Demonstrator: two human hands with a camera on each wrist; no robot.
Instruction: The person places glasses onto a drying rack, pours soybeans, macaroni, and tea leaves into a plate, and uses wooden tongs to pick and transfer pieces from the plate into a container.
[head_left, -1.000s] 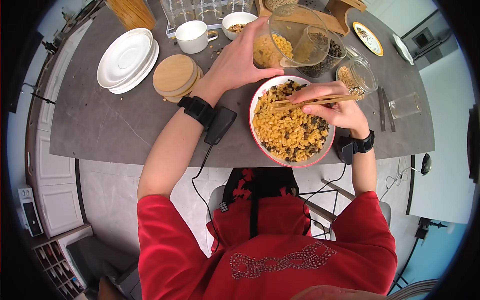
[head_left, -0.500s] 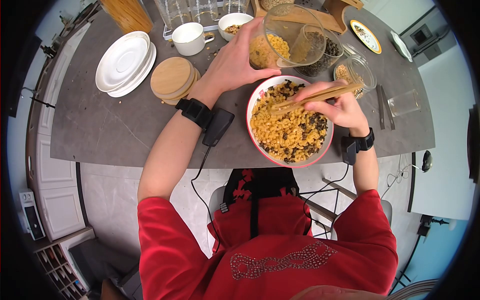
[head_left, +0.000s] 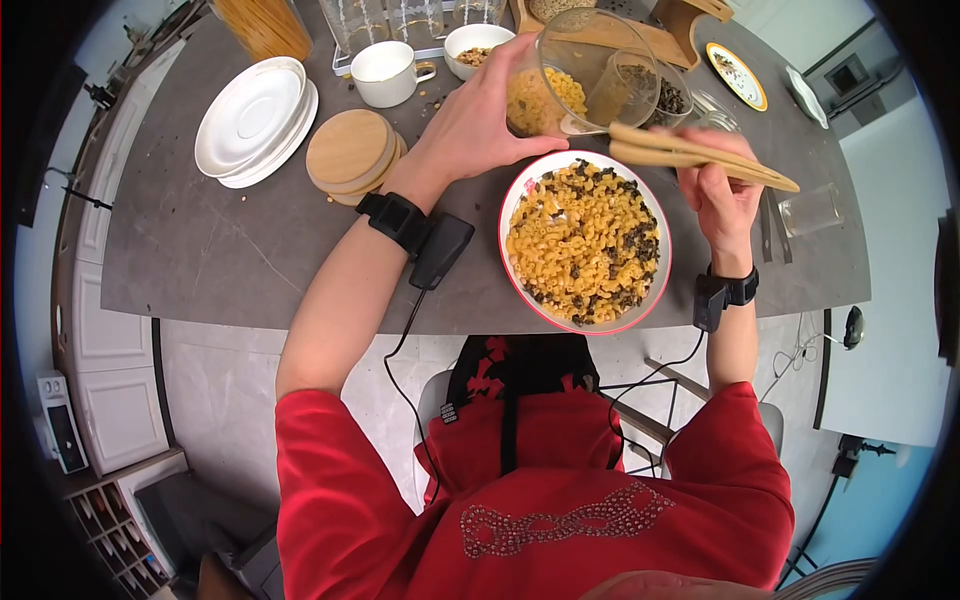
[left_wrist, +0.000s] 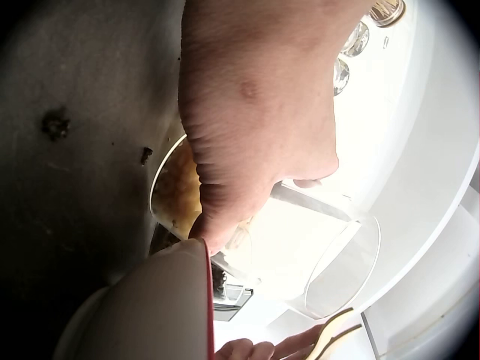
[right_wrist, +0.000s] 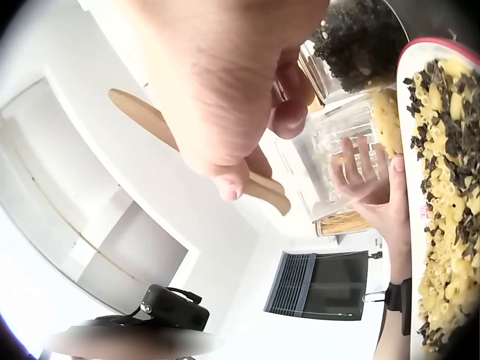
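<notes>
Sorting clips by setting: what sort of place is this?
Probably a home kitchen or dining area: pale cabinet doors line one side, and a grey table bears stacked white dishes and a red-rimmed bowl.

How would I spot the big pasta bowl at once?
Follow the grey table to its edge nearest the red shirt. There, left of the person's right hand, stands the pasta bowl. Its red rim and larger size set it apart from the small white bowl farther back.
</notes>
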